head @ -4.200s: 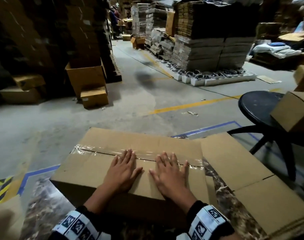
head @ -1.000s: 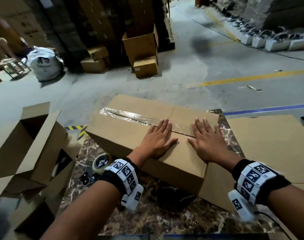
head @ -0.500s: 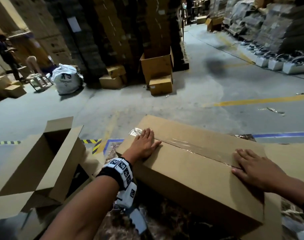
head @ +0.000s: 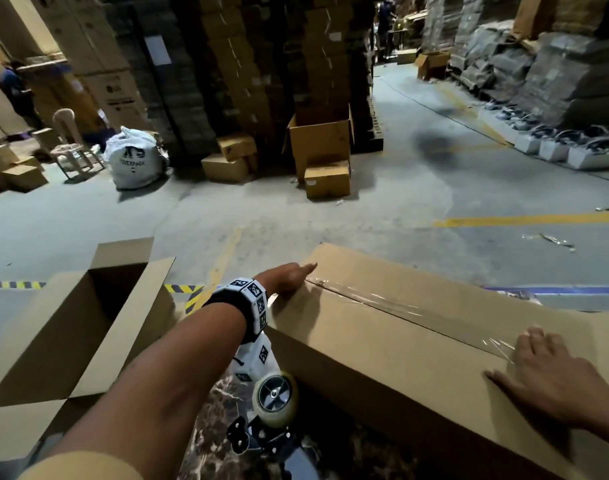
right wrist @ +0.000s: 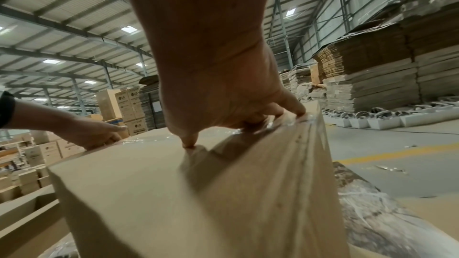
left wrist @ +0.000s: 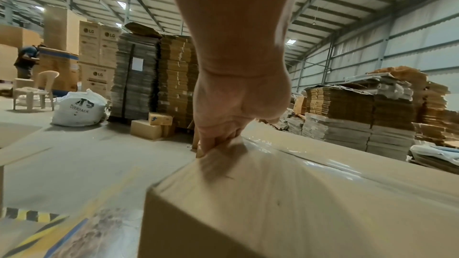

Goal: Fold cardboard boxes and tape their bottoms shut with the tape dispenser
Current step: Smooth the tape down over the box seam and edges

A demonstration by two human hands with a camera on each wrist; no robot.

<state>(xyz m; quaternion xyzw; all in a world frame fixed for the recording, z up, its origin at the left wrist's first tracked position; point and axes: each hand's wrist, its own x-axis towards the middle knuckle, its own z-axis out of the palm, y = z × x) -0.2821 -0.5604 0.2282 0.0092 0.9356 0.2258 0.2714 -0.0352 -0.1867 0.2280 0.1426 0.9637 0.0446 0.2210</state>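
Cardboard box [head: 400, 341] lies bottom-up on marble-pattern table [head: 213, 403], flaps shut, clear tape strip [head: 382, 303] along centre seam; likely positioned so for pressing tape ends down over box edges.
Open finished box [head: 71, 323] stands just beside, left.
Tape dispenser [head: 273, 403] rests on table against box's near side, unused.
Left hand [head: 289, 278]: fingers straight, together, pressing left tape end at box edge.
Right hand [head: 552, 382]: fingers spread, slightly bent, fingertips [right wrist: 299, 112] pressing right tape end.
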